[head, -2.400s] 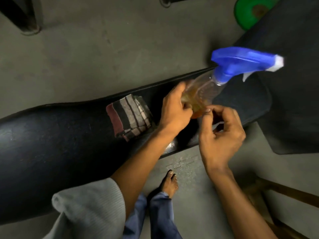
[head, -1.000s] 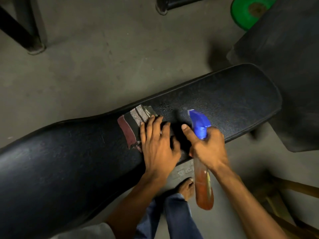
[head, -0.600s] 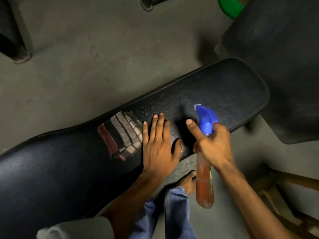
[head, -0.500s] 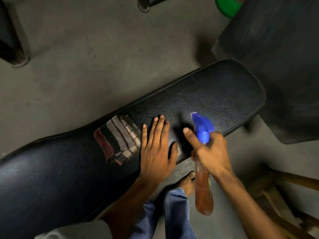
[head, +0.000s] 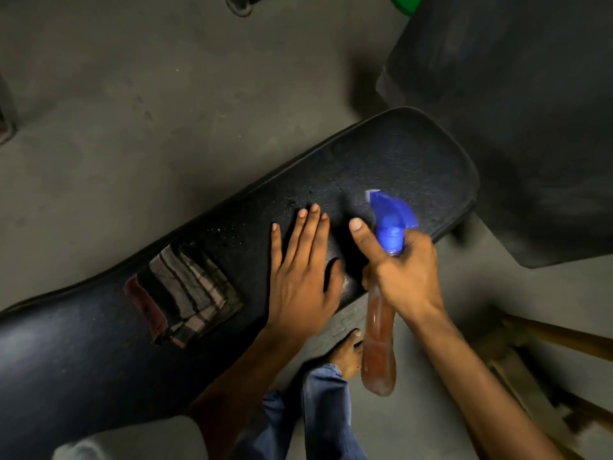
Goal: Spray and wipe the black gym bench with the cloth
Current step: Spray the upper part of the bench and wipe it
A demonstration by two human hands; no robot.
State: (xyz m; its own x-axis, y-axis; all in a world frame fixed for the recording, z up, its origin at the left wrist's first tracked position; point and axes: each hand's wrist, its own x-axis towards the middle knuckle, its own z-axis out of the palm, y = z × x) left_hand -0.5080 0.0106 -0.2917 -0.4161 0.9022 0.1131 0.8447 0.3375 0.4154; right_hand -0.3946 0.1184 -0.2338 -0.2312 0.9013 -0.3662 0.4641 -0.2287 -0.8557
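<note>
The black gym bench (head: 408,167) runs from lower left to upper right, its pad speckled with fine droplets near the middle. A folded striped cloth (head: 185,295) lies on it, left of centre. My left hand (head: 303,270) rests flat on the pad, fingers spread, just right of the cloth and not touching it. My right hand (head: 403,270) grips the neck of a spray bottle (head: 379,346) with amber liquid. Its blue nozzle points down at the pad, with my thumb stretched out beside it.
A second dark padded surface (head: 517,104) fills the upper right, close to the bench's end. A green disc (head: 406,1) peeks in at the top edge. Wooden bars (head: 557,340) lie at the lower right. My bare foot (head: 346,353) stands on the concrete floor under the bench edge.
My right hand has taken over the bottle and tipped its nozzle down at the pad. My left hand has slid right, off the cloth, and now lies flat on the bench.
</note>
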